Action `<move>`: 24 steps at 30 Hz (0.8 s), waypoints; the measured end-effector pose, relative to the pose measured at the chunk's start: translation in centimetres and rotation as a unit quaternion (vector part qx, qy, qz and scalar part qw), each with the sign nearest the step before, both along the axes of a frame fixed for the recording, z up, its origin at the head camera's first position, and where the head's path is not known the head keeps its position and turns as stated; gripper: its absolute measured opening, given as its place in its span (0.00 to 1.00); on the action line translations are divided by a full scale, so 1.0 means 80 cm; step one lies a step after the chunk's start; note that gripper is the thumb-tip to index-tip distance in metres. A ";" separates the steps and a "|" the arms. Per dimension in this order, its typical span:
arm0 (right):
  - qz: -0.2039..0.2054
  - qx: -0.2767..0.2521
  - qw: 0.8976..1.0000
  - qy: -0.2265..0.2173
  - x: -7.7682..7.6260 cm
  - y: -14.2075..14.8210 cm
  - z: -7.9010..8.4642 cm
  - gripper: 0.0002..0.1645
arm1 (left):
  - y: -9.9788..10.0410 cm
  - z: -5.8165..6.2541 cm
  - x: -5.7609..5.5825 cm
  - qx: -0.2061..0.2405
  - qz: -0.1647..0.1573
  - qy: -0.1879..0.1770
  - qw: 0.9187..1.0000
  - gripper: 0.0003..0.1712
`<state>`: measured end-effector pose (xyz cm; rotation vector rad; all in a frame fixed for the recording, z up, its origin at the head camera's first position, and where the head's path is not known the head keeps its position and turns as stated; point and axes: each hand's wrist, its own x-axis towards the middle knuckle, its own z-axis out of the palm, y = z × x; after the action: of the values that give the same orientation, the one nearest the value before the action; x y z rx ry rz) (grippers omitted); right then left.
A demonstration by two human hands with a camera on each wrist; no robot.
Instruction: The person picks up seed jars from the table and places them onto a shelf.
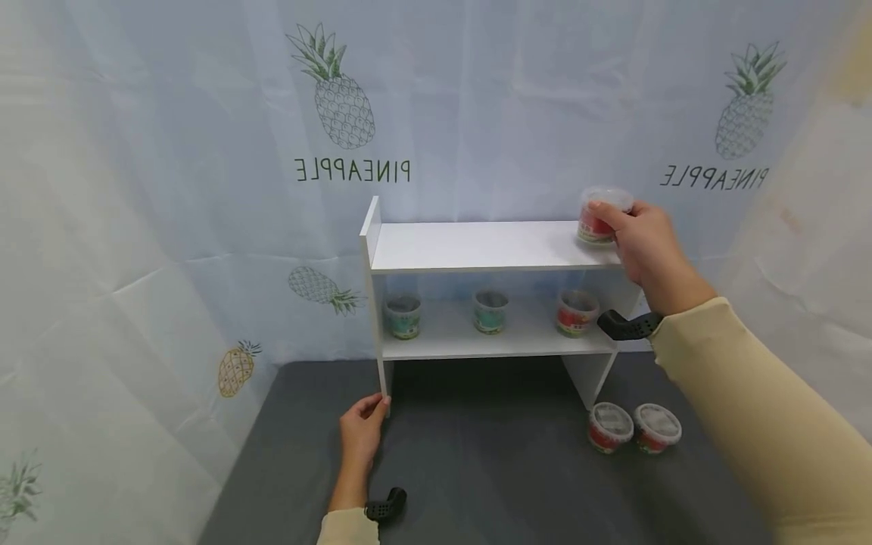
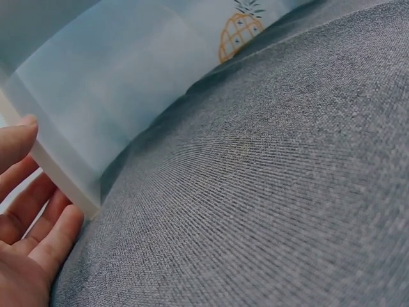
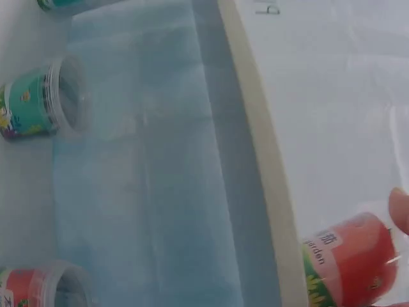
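My right hand [image 1: 650,246] grips a clear plastic cup with a red label [image 1: 594,225] near its lid, at the right end of the top board of a white shelf [image 1: 470,246]. In the right wrist view the base of this red-labelled cup [image 3: 351,262] is right at the board's edge, with only fingertips of the hand in sight. Low on the left, my left hand [image 1: 361,431] pinches the front edge of the shelf's left side panel [image 2: 61,173], thumb on one face and fingers on the other.
On the middle board stand two green-labelled cups [image 1: 405,318] [image 1: 490,312] and a red-labelled cup [image 1: 576,313]. Two more red-labelled cups [image 1: 610,428] [image 1: 657,428] sit on the dark grey tabletop [image 1: 470,469] by the right leg. A pineapple-print curtain [image 1: 477,113] hangs behind.
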<state>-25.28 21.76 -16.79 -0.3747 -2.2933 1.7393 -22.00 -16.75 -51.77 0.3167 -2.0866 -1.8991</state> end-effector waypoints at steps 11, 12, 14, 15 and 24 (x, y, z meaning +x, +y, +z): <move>-0.040 0.068 0.995 -0.056 -0.018 0.007 0.003 0.64 | 0.000 0.004 -0.004 0.003 -0.001 0.004 1.000 0.20; -0.040 0.064 0.996 -0.056 -0.019 0.007 0.004 0.64 | 0.000 0.004 -0.005 0.002 -0.001 0.004 1.000 0.20; -0.039 0.057 0.996 -0.055 -0.019 0.006 0.005 0.63 | 0.000 0.004 -0.005 0.001 0.000 0.005 1.000 0.21; -0.039 0.056 0.996 -0.055 -0.020 0.006 0.004 0.63 | 0.000 0.004 -0.004 0.000 0.000 0.005 1.000 0.20; -0.031 0.054 0.997 -0.047 -0.015 0.006 -0.001 0.62 | 0.001 0.002 -0.001 0.002 -0.002 -0.003 1.000 0.18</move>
<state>-26.52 22.24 -16.91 -0.5128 -2.4009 1.5925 -22.11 -16.68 -51.62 0.3198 -2.0877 -1.9078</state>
